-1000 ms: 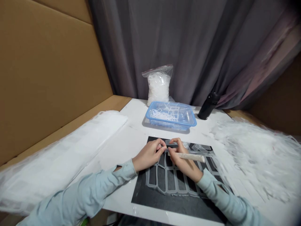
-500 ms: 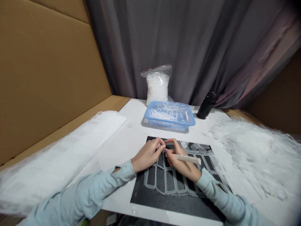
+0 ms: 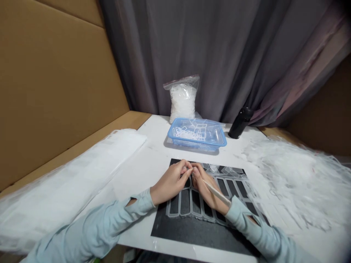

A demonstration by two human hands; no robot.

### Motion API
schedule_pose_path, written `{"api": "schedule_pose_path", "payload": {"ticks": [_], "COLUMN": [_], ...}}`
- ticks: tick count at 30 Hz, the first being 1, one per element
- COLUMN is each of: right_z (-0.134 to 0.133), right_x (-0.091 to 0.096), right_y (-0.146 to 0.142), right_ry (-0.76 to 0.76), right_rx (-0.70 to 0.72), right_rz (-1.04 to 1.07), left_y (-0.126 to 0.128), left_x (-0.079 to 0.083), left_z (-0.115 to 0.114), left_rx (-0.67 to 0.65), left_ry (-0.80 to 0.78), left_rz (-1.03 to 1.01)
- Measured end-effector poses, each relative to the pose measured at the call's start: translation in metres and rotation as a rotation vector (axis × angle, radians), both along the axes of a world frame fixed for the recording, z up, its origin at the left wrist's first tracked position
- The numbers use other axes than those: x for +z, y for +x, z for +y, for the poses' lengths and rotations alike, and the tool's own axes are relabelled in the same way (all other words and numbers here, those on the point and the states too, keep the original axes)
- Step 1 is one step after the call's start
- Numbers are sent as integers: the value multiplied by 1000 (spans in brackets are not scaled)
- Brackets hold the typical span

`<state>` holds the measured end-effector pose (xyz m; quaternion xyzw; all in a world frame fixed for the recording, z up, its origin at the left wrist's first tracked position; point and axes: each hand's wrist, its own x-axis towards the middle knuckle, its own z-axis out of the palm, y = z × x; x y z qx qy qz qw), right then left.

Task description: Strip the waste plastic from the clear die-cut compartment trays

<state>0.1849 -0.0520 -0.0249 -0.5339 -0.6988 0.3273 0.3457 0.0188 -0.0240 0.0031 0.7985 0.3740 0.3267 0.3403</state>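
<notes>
A translucent plastic sheet of joined rectangular frames [image 3: 179,204] lies over a black mat [image 3: 175,232]. My left hand [image 3: 171,182] is closed in a pinch at the upper left part of this sheet, its fingertips meeting those of my right hand. My right hand [image 3: 207,188] is closed too, holding a slim pale stick-like tool [image 3: 218,193] whose handle slants back over the hand toward the wrist. The tool's tip and the exact spot being pinched are hidden by the fingers. Loose clear scraps [image 3: 229,170] lie at the mat's far edge.
Beyond the mat stands a blue basket [image 3: 197,143] with white frame pieces inside. Behind it is a filled zip bag [image 3: 183,102], and a black bottle [image 3: 240,123] stands to the right. Stacked white sheets [image 3: 71,175] lie left; a tangled translucent heap [image 3: 298,175] covers the right.
The frame sheet has shifted slightly away from me on the mat. My right hand has closed in against the left, and the tool's handle has swung to a steeper slant.
</notes>
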Motion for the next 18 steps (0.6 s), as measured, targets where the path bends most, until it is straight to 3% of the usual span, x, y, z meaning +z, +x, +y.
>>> {"api": "schedule_pose_path", "payload": {"ticks": [7,14,18], "right_z": [2,1,-3], "right_x": [0,-3,4], "right_y": [-1,1,5], "right_ry": [-36,-84,24], "right_rx": [-3,-67,-135], "right_rz": [-4,330,409], "left_y": [0,-8,-10], "left_x": [1,-5,-9], "left_z": [-4,15,19], "left_rx": [-7,78,82], "left_ry": [-22,-45,-67], "left_rz": [7,42,53]}}
